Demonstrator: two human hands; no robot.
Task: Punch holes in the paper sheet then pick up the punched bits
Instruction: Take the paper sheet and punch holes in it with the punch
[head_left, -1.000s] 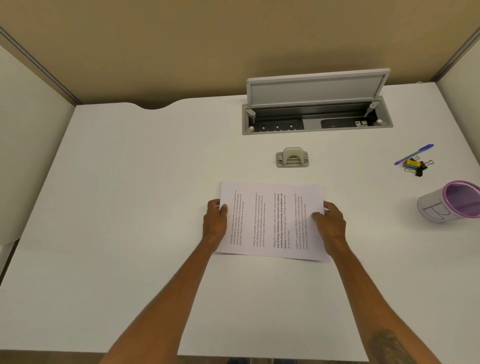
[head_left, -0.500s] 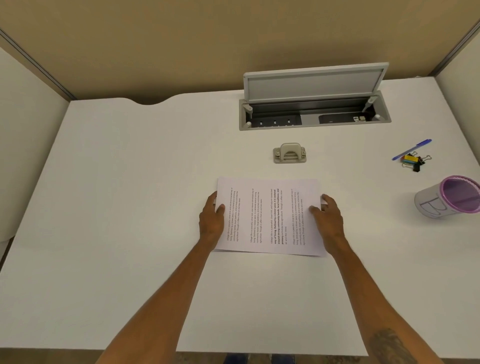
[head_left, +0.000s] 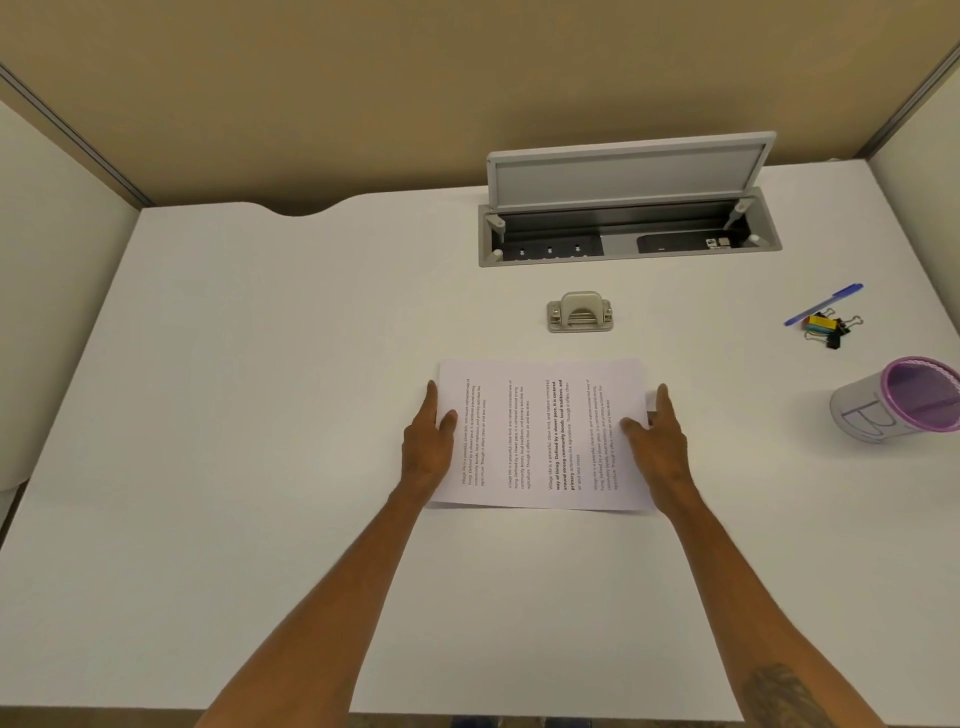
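Note:
A printed paper sheet (head_left: 540, 431) lies flat on the white desk (head_left: 260, 415), its text lines running sideways. My left hand (head_left: 428, 447) grips its left edge, thumb on top of the sheet. At the right edge my right hand (head_left: 657, 441) holds it the same way, thumb on the paper and fingers stretched along the edge. A small grey hole punch (head_left: 580, 312) stands on the desk just beyond the sheet's far edge, apart from it. No punched bits are visible.
An open grey cable box (head_left: 628, 228) with raised lid is set into the desk at the back. At the right lie a blue pen (head_left: 823, 304) and several coloured binder clips (head_left: 828, 327). A purple-rimmed cup (head_left: 898, 402) lies tilted near the right edge.
Both hands have straightened their fingers along the sheet's side edges, and the sheet sits slightly squarer. The view has shifted a little.

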